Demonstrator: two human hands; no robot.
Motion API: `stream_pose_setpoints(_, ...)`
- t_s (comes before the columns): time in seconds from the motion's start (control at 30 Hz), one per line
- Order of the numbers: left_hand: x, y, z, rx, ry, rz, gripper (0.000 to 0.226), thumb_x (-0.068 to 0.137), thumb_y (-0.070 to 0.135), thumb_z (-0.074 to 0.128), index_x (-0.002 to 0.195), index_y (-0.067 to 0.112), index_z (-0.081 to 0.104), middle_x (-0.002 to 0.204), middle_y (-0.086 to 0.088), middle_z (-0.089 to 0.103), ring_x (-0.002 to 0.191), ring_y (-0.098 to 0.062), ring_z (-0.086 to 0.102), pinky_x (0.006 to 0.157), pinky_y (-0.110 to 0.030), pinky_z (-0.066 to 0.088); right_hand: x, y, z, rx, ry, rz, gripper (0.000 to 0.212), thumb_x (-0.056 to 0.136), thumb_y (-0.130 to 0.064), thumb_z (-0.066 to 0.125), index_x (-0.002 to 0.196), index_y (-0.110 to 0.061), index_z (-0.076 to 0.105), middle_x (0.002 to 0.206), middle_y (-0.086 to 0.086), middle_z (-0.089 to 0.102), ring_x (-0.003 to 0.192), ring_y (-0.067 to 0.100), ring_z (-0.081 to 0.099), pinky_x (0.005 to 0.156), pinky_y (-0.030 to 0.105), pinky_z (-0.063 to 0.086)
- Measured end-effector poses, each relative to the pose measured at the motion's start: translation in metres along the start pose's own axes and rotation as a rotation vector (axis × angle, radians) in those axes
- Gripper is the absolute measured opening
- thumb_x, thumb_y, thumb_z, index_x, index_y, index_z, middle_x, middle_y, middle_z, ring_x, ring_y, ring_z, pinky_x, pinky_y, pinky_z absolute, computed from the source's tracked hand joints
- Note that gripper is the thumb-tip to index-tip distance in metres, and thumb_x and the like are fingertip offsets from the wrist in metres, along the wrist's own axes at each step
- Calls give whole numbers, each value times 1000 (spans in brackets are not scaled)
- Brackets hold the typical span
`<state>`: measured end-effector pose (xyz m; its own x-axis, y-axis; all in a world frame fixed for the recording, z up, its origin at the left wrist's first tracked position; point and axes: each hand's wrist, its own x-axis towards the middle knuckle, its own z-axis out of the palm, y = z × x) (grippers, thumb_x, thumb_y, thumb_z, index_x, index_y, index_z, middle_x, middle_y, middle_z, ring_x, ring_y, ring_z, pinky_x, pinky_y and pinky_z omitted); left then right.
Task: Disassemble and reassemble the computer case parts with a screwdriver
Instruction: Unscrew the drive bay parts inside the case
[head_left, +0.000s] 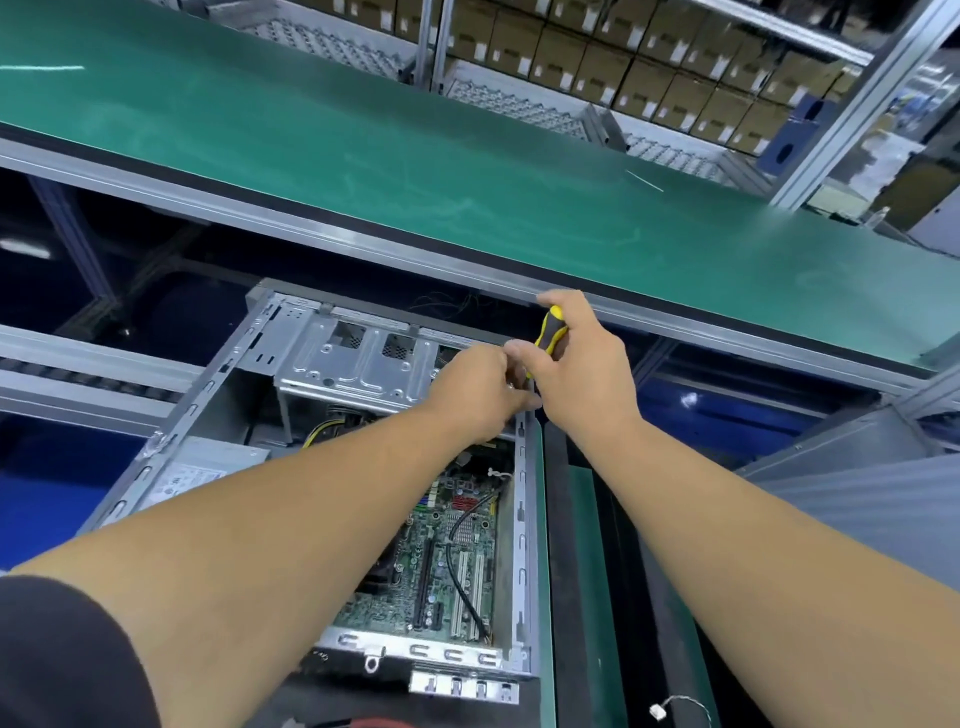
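An open grey computer case lies on its side in front of me, with its green motherboard and silver drive cage exposed. My right hand grips a yellow and black screwdriver, held nearly upright at the case's far right rail. My left hand is beside it, fingers curled at the screwdriver's shaft near the tip. The tip and any screw are hidden behind my fingers.
A long green conveyor belt with a metal edge runs across behind the case. Shelves of cardboard boxes stand beyond it. A green and black strip lies right of the case. A small white connector with wire lies at the bottom.
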<state>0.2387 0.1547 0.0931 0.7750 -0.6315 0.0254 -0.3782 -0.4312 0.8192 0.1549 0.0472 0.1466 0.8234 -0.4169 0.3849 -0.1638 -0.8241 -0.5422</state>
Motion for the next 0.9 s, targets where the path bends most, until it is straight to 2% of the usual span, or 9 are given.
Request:
stream_pose_setpoints(0.1, 3, -9, 7, -150, -6, -3, 30, 84, 24, 82, 70, 13, 57, 65, 1, 56, 60, -19, 50, 64, -39, 51, -4, 3, -1, 100, -17, 24, 46, 91, -44, 73, 127, -52, 47, 79, -8, 62, 67, 11, 60, 60, 33, 52)
stream_pose_setpoints(0.23, 5, -20, 11, -280, 44, -20, 32, 77, 23, 89, 65, 13, 61, 53, 9, 53, 46, -11, 45, 52, -26, 39, -8, 7, -1, 454, -81, 131, 61, 91, -14, 73, 137, -46, 49, 99, -6, 74, 93, 9, 72, 85, 30, 59)
stream_pose_setpoints(0.33, 6, -24, 12, -344, 41, 0, 31, 82, 17, 85, 69, 3, 60, 58, 2, 51, 51, -14, 42, 56, -28, 39, -10, 10, 1, 633, -122, 241, 65, 90, 3, 71, 133, -43, 54, 100, 0, 78, 96, 14, 74, 79, 24, 61)
stream_pose_setpoints(0.4, 6, -26, 10, -340, 12, 24, 28, 89, 16, 79, 67, 11, 61, 59, 5, 52, 52, -11, 42, 56, -26, 40, -11, 13, 3, 652, -149, 287, 62, 90, 7, 69, 131, -38, 57, 99, 1, 79, 95, 17, 75, 77, 22, 61)
stream_pose_setpoints(0.53, 3, -28, 8, -219, -63, 113, 27, 97, 20, 67, 70, 20, 63, 61, 6, 52, 54, -12, 42, 54, -26, 38, -15, 18, 6, 595, -178, 302, 47, 91, 6, 71, 131, -17, 64, 98, 1, 79, 91, 9, 75, 77, 16, 57)
stream_pose_setpoints(0.63, 1, -28, 7, -205, -61, 122, 14, 89, 26, 76, 78, 21, 68, 53, 16, 50, 46, -4, 40, 48, -19, 37, -18, 18, 11, 518, -107, 299, 27, 88, -1, 76, 104, -22, 72, 85, -4, 79, 81, 9, 75, 71, 21, 60)
stream_pose_setpoints(0.7, 0, -27, 7, -160, -12, 110, 19, 80, 30, 82, 77, 24, 65, 47, 18, 47, 42, -3, 38, 42, -17, 34, -20, 18, 16, 460, -40, 297, 24, 84, -7, 81, 92, -26, 69, 80, -3, 77, 75, 14, 73, 63, 25, 59)
stream_pose_setpoints(0.8, 0, -23, 10, -121, 40, 58, 14, 76, 28, 72, 71, 21, 61, 52, 9, 54, 46, -11, 45, 47, -33, 45, -22, 18, 25, 399, 27, 268, 31, 78, -19, 88, 91, -24, 60, 79, 1, 71, 68, 14, 66, 60, 30, 57)
stream_pose_setpoints(0.9, 0, -23, 11, -122, 2, 55, 7, 82, 21, 63, 76, 20, 67, 61, -6, 64, 49, -17, 47, 49, -35, 45, -21, 20, 28, 406, -13, 239, 33, 81, -21, 86, 96, -29, 58, 85, 1, 69, 73, 12, 63, 70, 36, 58)
